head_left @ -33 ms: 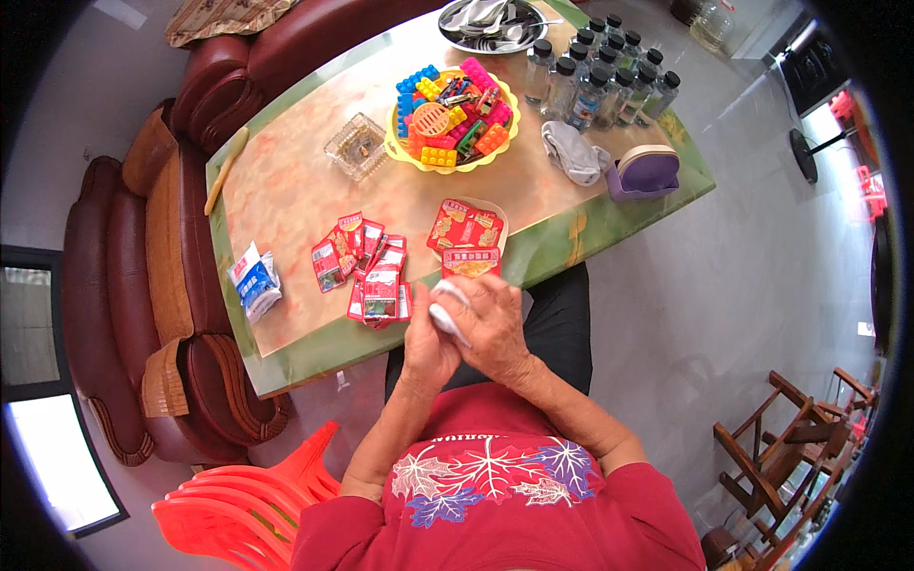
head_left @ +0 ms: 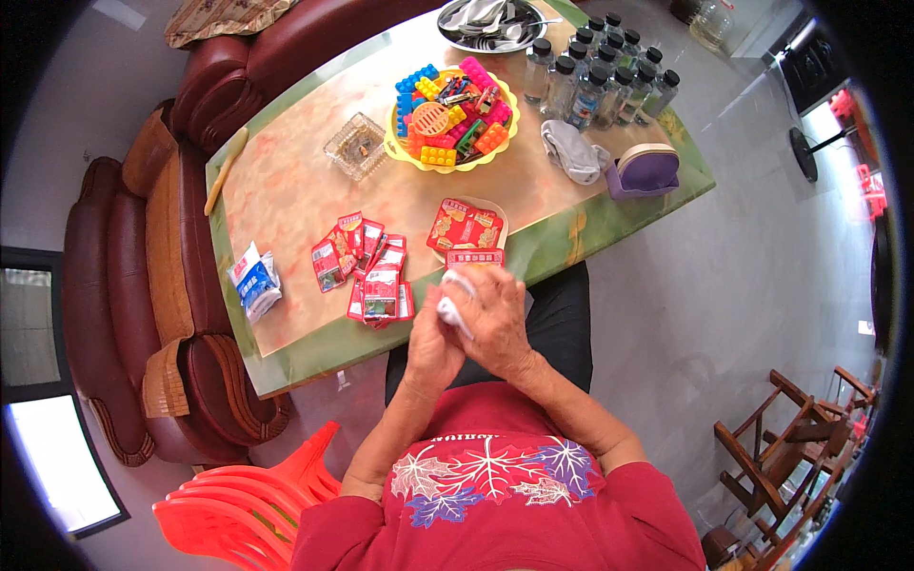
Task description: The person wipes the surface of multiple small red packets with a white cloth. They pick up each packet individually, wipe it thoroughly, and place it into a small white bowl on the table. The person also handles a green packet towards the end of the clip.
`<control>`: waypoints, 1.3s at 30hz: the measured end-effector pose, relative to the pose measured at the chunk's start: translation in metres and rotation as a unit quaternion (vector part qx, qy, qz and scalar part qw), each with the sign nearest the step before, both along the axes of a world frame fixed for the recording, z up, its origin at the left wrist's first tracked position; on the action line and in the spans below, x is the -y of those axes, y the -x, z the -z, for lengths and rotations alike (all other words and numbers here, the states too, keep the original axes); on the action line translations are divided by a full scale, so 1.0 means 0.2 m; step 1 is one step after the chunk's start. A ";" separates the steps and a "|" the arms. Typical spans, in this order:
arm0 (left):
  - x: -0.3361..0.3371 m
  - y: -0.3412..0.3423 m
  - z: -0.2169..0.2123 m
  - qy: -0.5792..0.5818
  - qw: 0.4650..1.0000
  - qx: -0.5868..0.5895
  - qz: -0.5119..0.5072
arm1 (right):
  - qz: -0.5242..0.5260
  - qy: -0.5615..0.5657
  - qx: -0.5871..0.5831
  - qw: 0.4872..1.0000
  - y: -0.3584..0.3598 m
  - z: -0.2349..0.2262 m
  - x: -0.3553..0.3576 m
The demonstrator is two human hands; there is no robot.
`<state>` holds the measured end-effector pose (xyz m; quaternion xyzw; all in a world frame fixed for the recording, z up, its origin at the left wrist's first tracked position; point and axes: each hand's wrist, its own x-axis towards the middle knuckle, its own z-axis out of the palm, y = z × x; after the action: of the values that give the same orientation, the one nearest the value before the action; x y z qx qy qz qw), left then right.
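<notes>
Both my hands are together just past the table's near edge. A crumpled white wad, cloth or tissue, is between them. Closed around its lower side is my left hand; my right hand presses over it from the right. The fingers partly hide the wad. Right beyond the fingertips, one red packet overlaps the near rim of a pale plate. More red packets lie on that plate. To the left, a loose pile of red packets rests on the table.
Behind the plate stands a yellow basket of toy bricks, with a glass ashtray beside it. Several dark-capped bottles, a grey cloth and a purple holder occupy the right. A blue-and-white packet lies far left.
My hands have shifted slightly away from me, still together around the white wad. The right hand now covers more of the nearest red packet.
</notes>
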<state>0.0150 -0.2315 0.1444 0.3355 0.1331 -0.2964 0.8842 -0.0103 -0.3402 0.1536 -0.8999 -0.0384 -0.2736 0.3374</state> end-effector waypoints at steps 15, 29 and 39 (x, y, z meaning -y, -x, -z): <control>-0.03 0.01 0.15 0.076 0.997 -0.016 -0.012 | -0.052 -0.019 -0.025 0.998 0.06 0.08 -0.03; 0.03 0.01 0.04 0.080 0.995 -0.039 -0.045 | -0.042 0.042 -0.002 0.998 -0.01 0.07 0.05; -0.02 0.01 0.05 0.087 0.996 -0.024 -0.005 | 0.064 -0.438 -0.173 0.880 0.07 0.10 0.26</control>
<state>0.0140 -0.2283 0.1345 0.2496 0.1297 -0.3102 0.9081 -0.0244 -0.3924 0.1341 -0.6935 0.2023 -0.1238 0.6803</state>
